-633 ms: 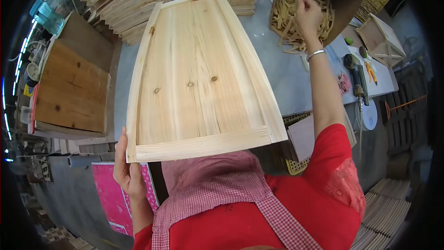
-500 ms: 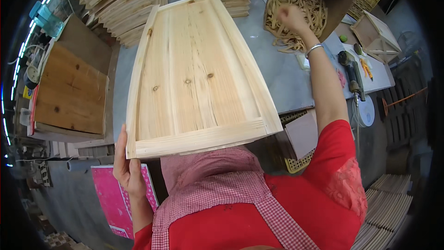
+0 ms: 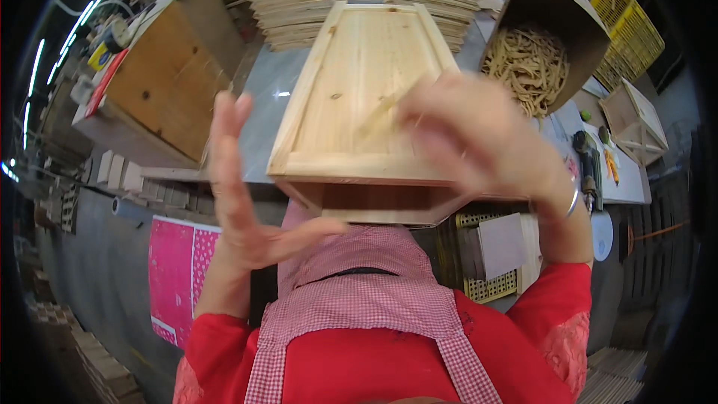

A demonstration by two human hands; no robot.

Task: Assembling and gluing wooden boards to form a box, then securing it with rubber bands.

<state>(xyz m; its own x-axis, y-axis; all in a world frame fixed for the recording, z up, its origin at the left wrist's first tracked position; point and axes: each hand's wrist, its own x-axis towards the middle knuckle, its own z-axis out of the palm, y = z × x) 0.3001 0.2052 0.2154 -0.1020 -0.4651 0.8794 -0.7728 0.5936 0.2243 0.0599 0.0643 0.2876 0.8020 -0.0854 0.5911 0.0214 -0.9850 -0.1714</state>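
A pale wooden box [image 3: 374,67] with a framed, panelled top lies on the table in front of me, its dark hollow end towards me. My left hand [image 3: 250,224] is raised at the box's near left corner, thumb and fingers spread, holding nothing. Over the box's right side is my right hand [image 3: 471,131], smeared by motion, with its fingers curled. A blurred tan strip [image 3: 379,116] sticks out from them across the panel. More such strips [image 3: 527,67] lie heaped in a tipped cardboard box [image 3: 576,30] at the far right.
Stacks of wooden panels [image 3: 295,4] rise behind the box. A large brown wooden case [image 3: 161,90] stands at left. To the right are a black power tool [image 3: 587,168], a small wooden frame [image 3: 636,123] and a yellow crate [image 3: 628,26].
My right hand has come back from the heap of strips to over the wooden box, bringing a tan strip. My left hand has let go of the box, whose near end now rests lower.
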